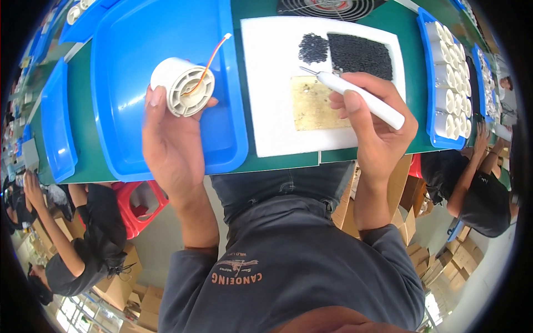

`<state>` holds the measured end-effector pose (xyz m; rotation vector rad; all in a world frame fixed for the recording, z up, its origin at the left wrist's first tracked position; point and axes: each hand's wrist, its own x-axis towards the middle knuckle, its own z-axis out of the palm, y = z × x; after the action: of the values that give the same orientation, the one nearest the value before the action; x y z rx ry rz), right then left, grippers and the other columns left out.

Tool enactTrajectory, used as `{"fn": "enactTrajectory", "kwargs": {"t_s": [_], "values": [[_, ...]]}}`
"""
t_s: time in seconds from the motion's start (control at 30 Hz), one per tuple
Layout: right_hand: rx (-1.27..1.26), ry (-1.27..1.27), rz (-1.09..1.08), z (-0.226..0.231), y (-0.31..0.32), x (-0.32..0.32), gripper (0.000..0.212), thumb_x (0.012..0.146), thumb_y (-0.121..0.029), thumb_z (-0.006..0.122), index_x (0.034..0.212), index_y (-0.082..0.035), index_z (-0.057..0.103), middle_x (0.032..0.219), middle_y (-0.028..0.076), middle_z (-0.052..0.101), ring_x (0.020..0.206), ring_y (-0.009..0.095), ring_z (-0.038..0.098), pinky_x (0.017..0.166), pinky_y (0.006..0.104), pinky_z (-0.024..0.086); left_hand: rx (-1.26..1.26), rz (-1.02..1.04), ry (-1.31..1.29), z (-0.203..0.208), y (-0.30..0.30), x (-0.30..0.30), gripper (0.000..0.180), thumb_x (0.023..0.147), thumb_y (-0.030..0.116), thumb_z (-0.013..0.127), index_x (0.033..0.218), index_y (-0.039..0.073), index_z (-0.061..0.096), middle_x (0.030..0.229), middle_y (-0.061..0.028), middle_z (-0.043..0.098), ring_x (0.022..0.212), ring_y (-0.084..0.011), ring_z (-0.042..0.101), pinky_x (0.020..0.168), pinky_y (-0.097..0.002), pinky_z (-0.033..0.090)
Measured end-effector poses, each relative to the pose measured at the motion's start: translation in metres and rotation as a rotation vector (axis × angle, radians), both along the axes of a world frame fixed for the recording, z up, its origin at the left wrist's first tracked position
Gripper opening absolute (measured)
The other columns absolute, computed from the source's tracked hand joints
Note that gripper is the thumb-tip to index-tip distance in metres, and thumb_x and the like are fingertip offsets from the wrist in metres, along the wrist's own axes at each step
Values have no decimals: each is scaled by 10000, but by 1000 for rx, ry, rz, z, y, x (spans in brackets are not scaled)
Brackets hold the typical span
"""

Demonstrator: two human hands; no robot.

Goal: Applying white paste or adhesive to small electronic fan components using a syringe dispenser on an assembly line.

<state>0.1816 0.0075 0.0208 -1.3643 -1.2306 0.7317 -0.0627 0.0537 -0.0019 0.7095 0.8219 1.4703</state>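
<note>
My left hand (172,130) is closed around a white cylindrical plastic housing (166,75), held tilted over a large blue tray (125,136). The housing's ribbed round end faces me, and an orange-and-white wire (215,54) with a small white plug rises out of it. In my right hand (383,116) is a white pen-shaped screwdriver (363,101), its thin metal tip pointing left and up. The tool hovers above a white foam board (272,122) and stays apart from the housing. Small black parts (361,55), possibly screws, fill a recess in the board; a loose heap (313,48) lies beside them.
A tan plate (311,105) is set in the foam board. At right, a blue tray (430,141) holds several white cylinders (444,77). A fan grille (333,6) stands at the back. Another blue tray (58,122) lies far left. People sit on both sides, one near a red stool (133,213).
</note>
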Motion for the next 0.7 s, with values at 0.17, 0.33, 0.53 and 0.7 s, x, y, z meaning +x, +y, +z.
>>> {"fn": "enactTrajectory", "kwargs": {"t_s": [0.17, 0.33, 0.53, 0.7], "values": [[40, -25, -142, -6, -2, 7, 166, 879, -26, 749, 1036, 24, 727, 933, 71, 732, 822, 100, 669, 731, 218, 515, 18, 16, 65, 1, 2, 0, 481, 1050, 277, 448, 1337, -106, 495, 1294, -249, 598, 1150, -360, 631, 881, -422, 548], [41, -77, -127, -9, 0, 4, 180, 873, -27, 757, 1044, 23, 726, 930, 70, 732, 817, 90, 669, 722, 216, 515, 34, -24, 37, 1, 2, 0, 455, 1056, 258, 437, 1342, -91, 496, 1298, -232, 592, 1139, -309, 636, 879, -409, 557], [36, -82, -105, -10, 0, 5, 180, 876, -26, 753, 1046, 24, 726, 927, 72, 731, 815, 88, 669, 719, 218, 516, 31, 21, 39, -1, 2, 0, 497, 1047, 279, 456, 1326, -130, 506, 1286, -282, 604, 1158, -430, 626, 877, -440, 548], [28, -95, -99, -12, 1, 7, 183, 878, -27, 750, 1049, 29, 722, 914, 67, 730, 805, 82, 666, 707, 218, 520, 30, 32, 53, -1, 2, 1, 505, 1046, 284, 458, 1331, -130, 499, 1281, -280, 606, 1165, -437, 620, 879, -445, 550]]}}
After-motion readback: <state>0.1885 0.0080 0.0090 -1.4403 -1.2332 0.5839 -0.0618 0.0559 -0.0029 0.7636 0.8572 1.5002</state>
